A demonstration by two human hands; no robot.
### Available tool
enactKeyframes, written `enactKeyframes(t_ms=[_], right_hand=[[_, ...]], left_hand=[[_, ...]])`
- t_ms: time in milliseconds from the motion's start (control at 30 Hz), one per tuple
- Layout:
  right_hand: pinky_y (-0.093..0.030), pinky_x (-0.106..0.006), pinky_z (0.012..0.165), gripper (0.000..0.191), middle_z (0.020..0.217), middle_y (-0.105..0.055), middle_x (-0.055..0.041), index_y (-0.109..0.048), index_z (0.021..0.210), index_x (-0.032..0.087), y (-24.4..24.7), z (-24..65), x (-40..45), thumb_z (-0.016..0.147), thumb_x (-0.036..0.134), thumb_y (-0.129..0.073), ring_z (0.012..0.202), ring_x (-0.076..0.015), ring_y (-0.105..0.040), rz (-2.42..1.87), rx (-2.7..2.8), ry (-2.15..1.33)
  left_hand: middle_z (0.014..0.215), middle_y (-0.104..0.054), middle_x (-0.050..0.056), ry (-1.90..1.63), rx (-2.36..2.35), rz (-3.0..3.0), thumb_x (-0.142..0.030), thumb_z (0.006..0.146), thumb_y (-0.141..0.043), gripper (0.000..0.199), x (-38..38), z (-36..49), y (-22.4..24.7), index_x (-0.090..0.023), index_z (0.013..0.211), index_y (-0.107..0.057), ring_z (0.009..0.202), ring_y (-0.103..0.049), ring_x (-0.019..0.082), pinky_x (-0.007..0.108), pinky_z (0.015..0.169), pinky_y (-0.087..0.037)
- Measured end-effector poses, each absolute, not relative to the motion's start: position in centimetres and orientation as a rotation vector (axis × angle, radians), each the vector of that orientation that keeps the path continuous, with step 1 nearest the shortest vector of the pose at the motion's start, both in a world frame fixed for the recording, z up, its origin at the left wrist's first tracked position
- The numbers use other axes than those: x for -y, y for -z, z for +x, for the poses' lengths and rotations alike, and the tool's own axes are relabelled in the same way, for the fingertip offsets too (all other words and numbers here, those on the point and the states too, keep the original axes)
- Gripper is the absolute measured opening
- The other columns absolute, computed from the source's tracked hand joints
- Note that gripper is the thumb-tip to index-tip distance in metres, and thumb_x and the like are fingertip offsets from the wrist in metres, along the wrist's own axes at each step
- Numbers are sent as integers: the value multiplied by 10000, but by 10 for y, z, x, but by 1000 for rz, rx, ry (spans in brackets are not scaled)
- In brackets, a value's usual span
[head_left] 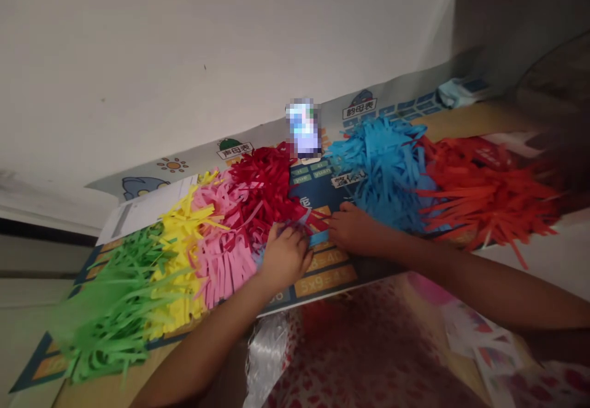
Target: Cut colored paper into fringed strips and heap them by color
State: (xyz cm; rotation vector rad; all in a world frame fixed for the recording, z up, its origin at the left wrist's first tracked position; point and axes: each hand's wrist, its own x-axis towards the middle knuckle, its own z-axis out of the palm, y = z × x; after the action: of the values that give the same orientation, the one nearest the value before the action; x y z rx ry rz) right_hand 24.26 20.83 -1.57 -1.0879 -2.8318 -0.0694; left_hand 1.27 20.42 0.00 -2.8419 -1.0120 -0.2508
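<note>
- Head view: your left hand [284,258] sits curled, fingertips down at a short blue paper strip [318,238]; whether they pinch it, you cannot tell.
- Your right hand [354,230] lies low on the chart, fingers angled toward that strip, just beside your left hand; any grip is also unclear.
- Strip lies between your hands on a printed Chinese-language study chart [327,273].
- Paper fringes run along the chart: green [113,303], yellow [177,254], pink [221,242], dark red [262,193], blue [382,171], orange-red [488,193].
- White paper sheet [142,208] lies at the chart's far-left corner.
- Red-patterned bag [369,349] sits below the chart.
</note>
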Motion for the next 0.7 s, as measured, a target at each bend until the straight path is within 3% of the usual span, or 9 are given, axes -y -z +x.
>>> enactKeyframes(t_ms=[200, 433, 700], right_hand=[[-265, -374, 765, 172, 864, -648, -106, -636, 858, 137, 12, 228, -205, 880, 281, -545, 888, -234, -494, -1266, 2657, 115], [-245, -356, 714, 190, 847, -650, -56, -629, 831, 164, 34, 240, -207, 946, 224, -490, 827, -203, -485, -1188, 2652, 88], [-246, -322, 739, 182, 828, -661, -16, -693, 781, 212, 46, 270, -219, 855, 377, -679, 848, -187, -539, -1321, 2377, -368]], left_hand=[[822, -689, 61, 279, 1006, -2793, -273, 873, -563, 145, -213, 15, 5, -178, 868, -674, 855, -579, 226, 480, 958, -311], [833, -707, 18, 494, 997, -2774, -201, 902, -558, 141, -210, -5, 18, -211, 826, -675, 832, -601, 191, 457, 958, -301], [850, -703, 15, 606, 1423, -2899, -269, 887, -598, 125, -216, -14, 20, -232, 807, -688, 854, -609, 206, 415, 865, -336]])
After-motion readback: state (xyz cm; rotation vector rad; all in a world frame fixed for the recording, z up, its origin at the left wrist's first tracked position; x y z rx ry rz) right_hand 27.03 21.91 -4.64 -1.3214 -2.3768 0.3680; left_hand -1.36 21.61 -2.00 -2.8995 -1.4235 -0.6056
